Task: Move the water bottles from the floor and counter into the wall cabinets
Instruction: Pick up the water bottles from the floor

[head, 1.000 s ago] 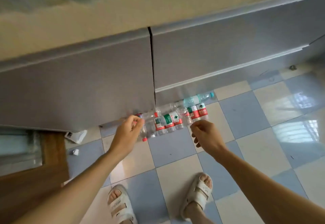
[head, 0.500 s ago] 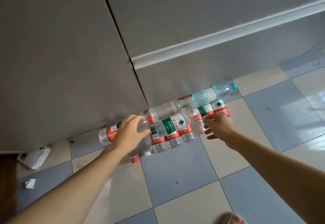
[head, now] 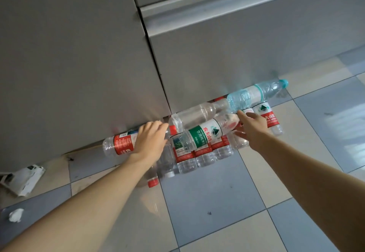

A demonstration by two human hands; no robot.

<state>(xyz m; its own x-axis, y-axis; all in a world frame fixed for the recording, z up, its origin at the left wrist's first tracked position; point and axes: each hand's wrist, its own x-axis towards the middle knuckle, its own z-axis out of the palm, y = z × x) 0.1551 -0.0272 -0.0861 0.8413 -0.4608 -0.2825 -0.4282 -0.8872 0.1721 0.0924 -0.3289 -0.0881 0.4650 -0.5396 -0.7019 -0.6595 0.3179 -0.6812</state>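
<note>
Reaching down, the left hand curls round a red-labelled bottle lying by the grey cabinet; the right hand, fingers spread, touches the water bottles piled clear and capped at its base, bare tiled floor in front

Checkered tile floor: water bottles piled against cabinet base; crumpled paper; torn packaging.
</note>
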